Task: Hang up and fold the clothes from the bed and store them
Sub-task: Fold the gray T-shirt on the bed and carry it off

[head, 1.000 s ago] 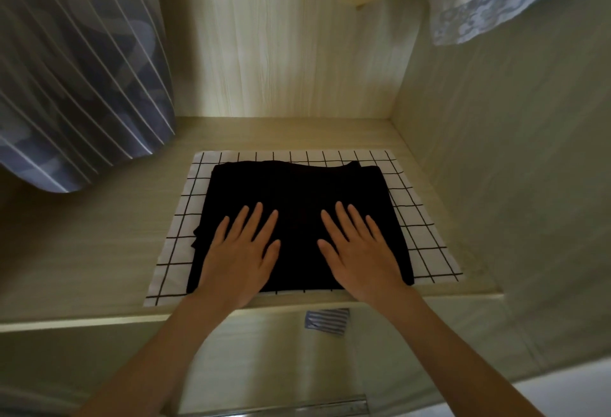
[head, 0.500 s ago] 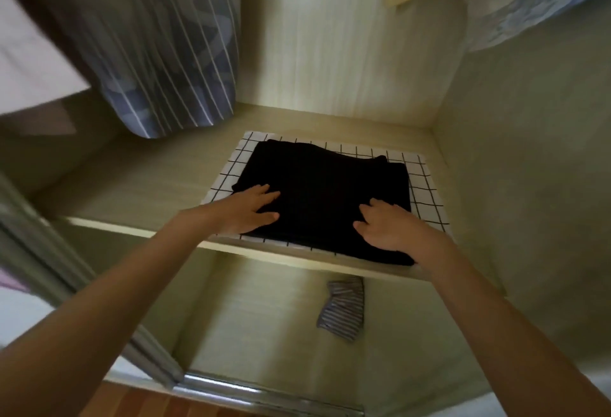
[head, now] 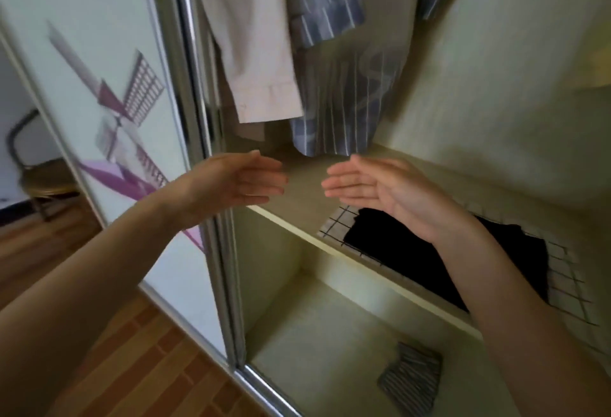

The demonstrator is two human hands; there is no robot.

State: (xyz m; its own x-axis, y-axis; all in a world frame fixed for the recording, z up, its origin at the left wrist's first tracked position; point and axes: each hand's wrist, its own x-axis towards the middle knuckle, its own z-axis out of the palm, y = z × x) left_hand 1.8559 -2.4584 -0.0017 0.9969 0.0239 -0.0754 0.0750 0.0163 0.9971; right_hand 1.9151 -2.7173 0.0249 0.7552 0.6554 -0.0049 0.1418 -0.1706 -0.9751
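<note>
A folded black garment [head: 413, 251] lies on a folded white cloth with a black grid [head: 572, 287] on the wardrobe shelf [head: 297, 195]. My left hand [head: 241, 180] and my right hand [head: 380, 185] hover in the air in front of the shelf, fingers straight and relaxed, holding nothing. The right forearm crosses over part of the black garment. A blue striped shirt [head: 344, 99] and a pale beige garment [head: 254, 53] hang above the shelf.
A sliding wardrobe door [head: 109, 112] with a purple windmill print stands at the left, its metal frame [head: 205, 119] by my left hand. A small striped folded cloth [head: 413, 380] lies on the wardrobe floor. A chair [head: 36, 168] and wooden flooring [head: 142, 367] are at the left.
Both hands have lifted off the black garment and pulled back out of the wardrobe. The view has swung left, bringing the sliding door and the floor into sight.
</note>
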